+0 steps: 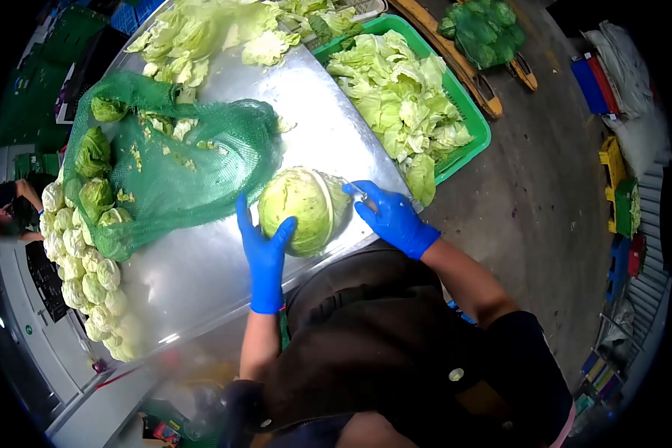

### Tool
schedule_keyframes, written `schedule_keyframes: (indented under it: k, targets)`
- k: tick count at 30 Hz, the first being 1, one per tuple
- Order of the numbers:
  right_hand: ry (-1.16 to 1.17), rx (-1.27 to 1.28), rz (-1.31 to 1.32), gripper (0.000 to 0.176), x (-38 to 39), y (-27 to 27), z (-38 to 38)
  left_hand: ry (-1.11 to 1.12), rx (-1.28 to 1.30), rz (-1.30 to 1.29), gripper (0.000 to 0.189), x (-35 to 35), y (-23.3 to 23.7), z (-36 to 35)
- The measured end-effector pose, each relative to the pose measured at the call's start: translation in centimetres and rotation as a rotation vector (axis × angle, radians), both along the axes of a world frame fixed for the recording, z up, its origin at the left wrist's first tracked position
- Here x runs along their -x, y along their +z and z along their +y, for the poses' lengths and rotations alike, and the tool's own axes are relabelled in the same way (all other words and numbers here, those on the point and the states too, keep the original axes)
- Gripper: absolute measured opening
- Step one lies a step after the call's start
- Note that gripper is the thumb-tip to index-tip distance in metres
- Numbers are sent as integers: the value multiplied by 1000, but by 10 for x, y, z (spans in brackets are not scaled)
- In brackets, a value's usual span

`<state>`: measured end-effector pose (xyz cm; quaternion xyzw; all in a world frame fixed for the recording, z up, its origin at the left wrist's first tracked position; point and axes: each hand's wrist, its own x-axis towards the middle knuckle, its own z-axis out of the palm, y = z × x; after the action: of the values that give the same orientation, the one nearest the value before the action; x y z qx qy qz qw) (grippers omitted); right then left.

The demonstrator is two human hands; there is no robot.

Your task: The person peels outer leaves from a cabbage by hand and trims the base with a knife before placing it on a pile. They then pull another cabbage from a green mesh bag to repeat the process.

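The cabbage (306, 209) sat near the front edge of the steel table (201, 276), a pale green head lying directly ahead of the person. The left hand (265, 250), in a blue glove, was spread wide against the cabbage's left side, with the fingers pointing up along it and the thumb hooked across its front. It was an open, bracing hold rather than a closed grip. The right hand (392, 218), gloved the same way, lay just to the right of the cabbage and was curled tight around a knife (353, 188). The knife's thin bright blade reached toward the cabbage's upper right side, but whether the tip touched the leaves could not be told. The two hands were apart, with the cabbage between them.

To the left of the cabbage and just beside it, a green mesh bag (194, 172) lay slumped on the table, with a few whole heads and leaf scraps inside. Farther left of the cabbage, a row of small pale trimmed heads (82, 269) ran along the table's edge. Behind and to the right of the cabbage stood a green crate (476, 127) piled with loose leaves (403, 97). Well behind the cabbage, more torn leaves (201, 33) were heaped at the table's far end.
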<state>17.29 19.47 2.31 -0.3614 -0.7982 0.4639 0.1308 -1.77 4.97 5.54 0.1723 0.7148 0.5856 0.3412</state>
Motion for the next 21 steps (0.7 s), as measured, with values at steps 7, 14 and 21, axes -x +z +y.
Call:
schedule_keyframes:
  k: [7,14,21]
  targets:
    - [94,-20,7,19,4,-4,0,-134,13,77,112,5,-23,1]
    - [219,-70,4,21,15,8,2,-280,-19,-43,111,25,-10,13]
    - [240,19,-113,19,31,0,9,-308,9,10,111,34,-18,14]
